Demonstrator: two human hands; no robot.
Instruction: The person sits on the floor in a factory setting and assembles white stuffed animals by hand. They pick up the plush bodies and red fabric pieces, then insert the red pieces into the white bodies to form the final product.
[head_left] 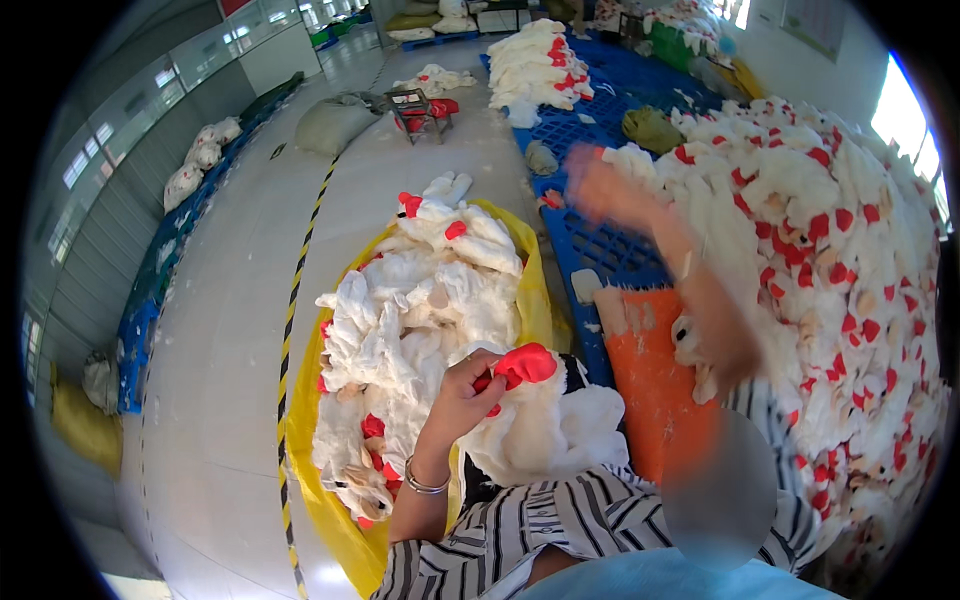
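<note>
My left hand (pixel 465 395), with a silver bangle at the wrist, is closed on the red part (pixel 528 366) of a white plush toy skin (pixel 535 430). The limp, furry skin lies over my lap. My right hand (pixel 605 185) is raised above the blue pallet, smeared by motion, so its fingers cannot be made out. Left of my lap stands an open yellow sack (pixel 533 270), filled with white plush skins (pixel 380 310) that have red patches. On the right rises a large heap of similar white and red plush pieces (pixel 840 260).
An orange sheet (pixel 640 345) lies beside me near the blue pallets (pixel 600 245). Farther off are a small metal-framed stool (pixel 420 115), a grey-green sack (pixel 335 122) and another white pile (pixel 535 70). Yellow-black tape (pixel 300 270) runs along the floor. A blurred grey disc (pixel 720 490) hangs close in front.
</note>
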